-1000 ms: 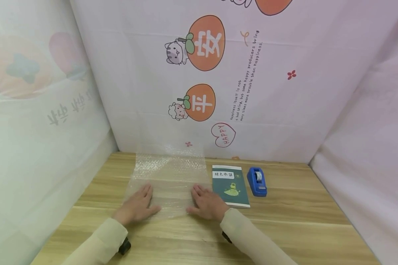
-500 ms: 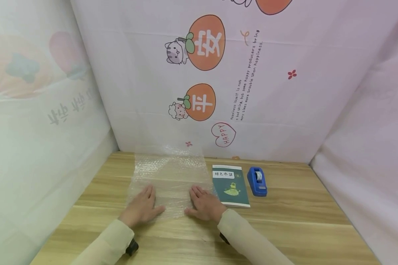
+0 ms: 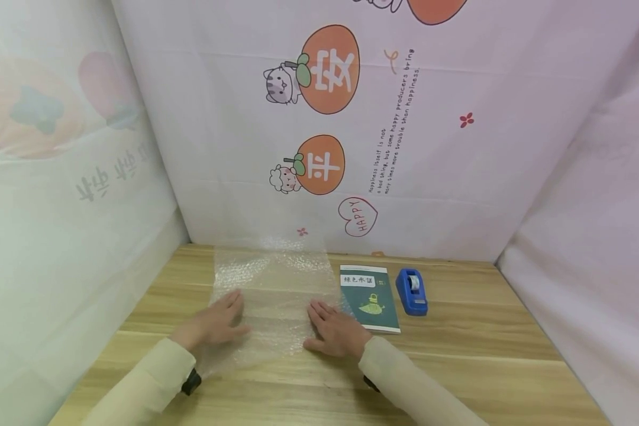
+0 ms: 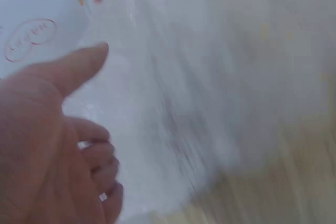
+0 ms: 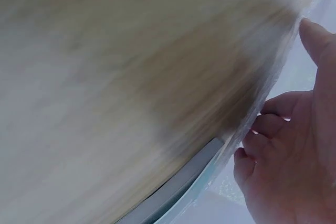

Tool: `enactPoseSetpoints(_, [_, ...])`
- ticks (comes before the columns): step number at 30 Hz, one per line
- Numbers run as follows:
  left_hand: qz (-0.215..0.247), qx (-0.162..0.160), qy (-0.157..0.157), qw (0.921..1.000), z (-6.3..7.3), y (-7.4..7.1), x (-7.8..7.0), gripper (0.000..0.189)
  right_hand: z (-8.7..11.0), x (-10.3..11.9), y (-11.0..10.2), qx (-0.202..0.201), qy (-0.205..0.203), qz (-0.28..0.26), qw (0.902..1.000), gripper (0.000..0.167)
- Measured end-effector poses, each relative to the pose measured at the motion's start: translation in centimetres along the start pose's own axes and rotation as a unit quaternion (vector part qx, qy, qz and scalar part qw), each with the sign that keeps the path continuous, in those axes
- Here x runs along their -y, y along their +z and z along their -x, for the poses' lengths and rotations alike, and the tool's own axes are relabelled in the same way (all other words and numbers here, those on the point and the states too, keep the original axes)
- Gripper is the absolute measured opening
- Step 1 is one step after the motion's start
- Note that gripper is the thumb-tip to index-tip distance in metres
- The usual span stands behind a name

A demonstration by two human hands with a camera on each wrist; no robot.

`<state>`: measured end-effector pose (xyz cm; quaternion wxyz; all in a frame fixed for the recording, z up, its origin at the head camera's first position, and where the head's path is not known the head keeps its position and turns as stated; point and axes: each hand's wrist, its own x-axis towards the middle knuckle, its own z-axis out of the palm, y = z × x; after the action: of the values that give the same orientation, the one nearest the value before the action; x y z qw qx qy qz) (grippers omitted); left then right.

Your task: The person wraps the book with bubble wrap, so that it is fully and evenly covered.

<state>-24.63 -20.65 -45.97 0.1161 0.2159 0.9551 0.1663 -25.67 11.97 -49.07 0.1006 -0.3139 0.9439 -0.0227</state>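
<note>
A clear sheet of bubble wrap is spread on the wooden table, its far end reaching the back wall cloth. My left hand lies flat-fingered over the sheet's left side, thumb pointing inward. On the sheet's right side rests my right hand, fingers extended and together. Beside that hand, a green booklet has its left edge overlapped by the wrap. In the left wrist view, the left thumb stands apart from the fingers above the blurred wrap. The right wrist view has the right fingers along the wrap's edge.
A blue tape dispenser with a roll of tape stands right of the booklet. Printed white cloth hangs behind the table, and more cloth closes in both sides.
My left hand first slid right, then back to the left. The wrap's near left corner now extends farther toward me, and its right side has spread onto the booklet. Booklet and dispenser stayed put.
</note>
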Motion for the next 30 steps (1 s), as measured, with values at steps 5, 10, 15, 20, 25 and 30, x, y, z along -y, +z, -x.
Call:
enactPoseSetpoints(5, [-0.003, 0.007, 0.038, 0.9992, -0.3, 0.1, 1.8, 0.089, 0.6, -0.6, 0.3, -0.008, -0.019, 0.007, 0.9998, 0.087])
enactPoseSetpoints(10, [-0.006, -0.001, 0.063, 0.9980, -0.6, 0.6, 2.7, 0.092, 1.2, -1.3, 0.3, -0.002, -0.036, 0.007, 0.9993, 0.086])
enactPoseSetpoints(15, [-0.008, 0.003, 0.071, 0.9975, -0.6, 1.4, 2.8, 0.096, 1.5, -2.1, 0.0, 0.010, -0.054, 0.008, 0.9985, 0.086])
enactPoseSetpoints(20, [0.002, 0.014, 0.063, 0.9979, -0.5, 2.1, 2.8, 0.095, 1.7, -2.6, -0.1, 0.012, -0.061, 0.008, 0.9980, 0.085])
enactPoseSetpoints(25, [0.014, -0.001, 0.067, 0.9976, -0.4, 2.7, 2.6, 0.091, 1.9, -2.2, -0.4, 0.018, -0.037, 0.003, 0.9992, 0.087])
enactPoseSetpoints(30, [0.013, -0.020, 0.057, 0.9981, -0.2, 3.1, 2.2, 0.091, 1.8, -1.6, -0.7, 0.022, -0.012, -0.005, 0.9997, 0.089])
